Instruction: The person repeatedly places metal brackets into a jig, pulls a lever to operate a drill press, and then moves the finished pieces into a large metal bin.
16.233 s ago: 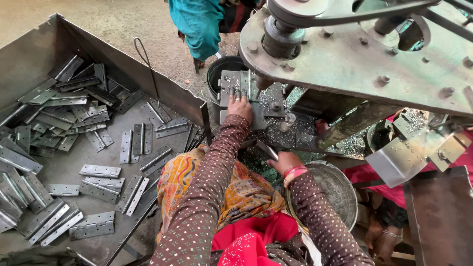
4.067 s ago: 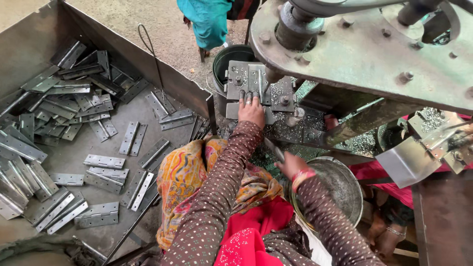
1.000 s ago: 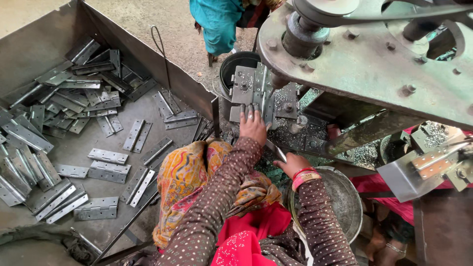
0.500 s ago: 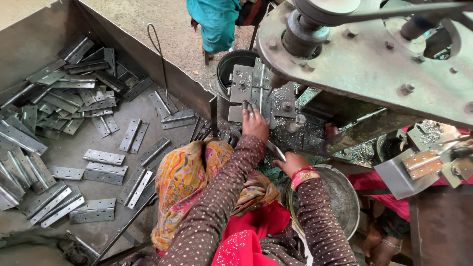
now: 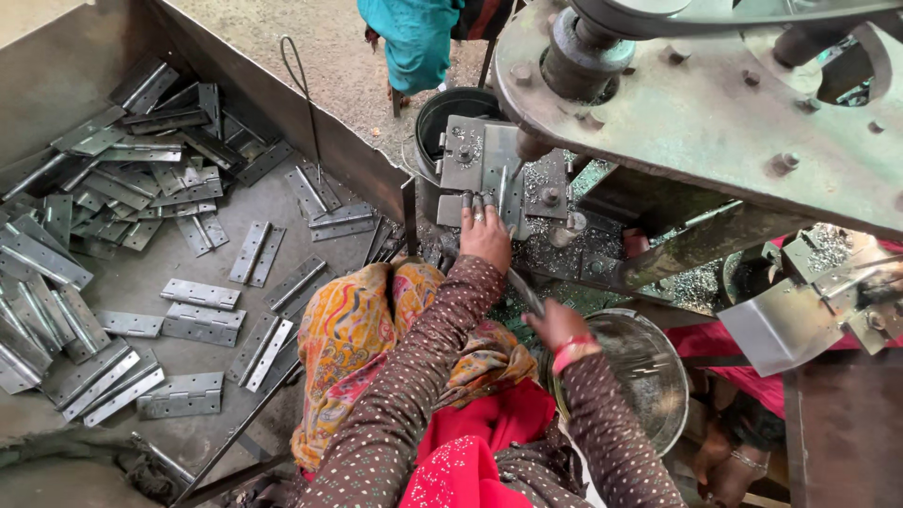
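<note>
Left hand (image 5: 485, 237) presses hinge (image 5: 482, 169), long axis pointing away.

no packages, labels, signs or screens are in view

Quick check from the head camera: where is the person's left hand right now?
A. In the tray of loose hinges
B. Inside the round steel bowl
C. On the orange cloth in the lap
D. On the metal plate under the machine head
D: the left hand lies flat with its fingers on the metal plate under the machine head, away from the hinges and the steel bowl.
</note>
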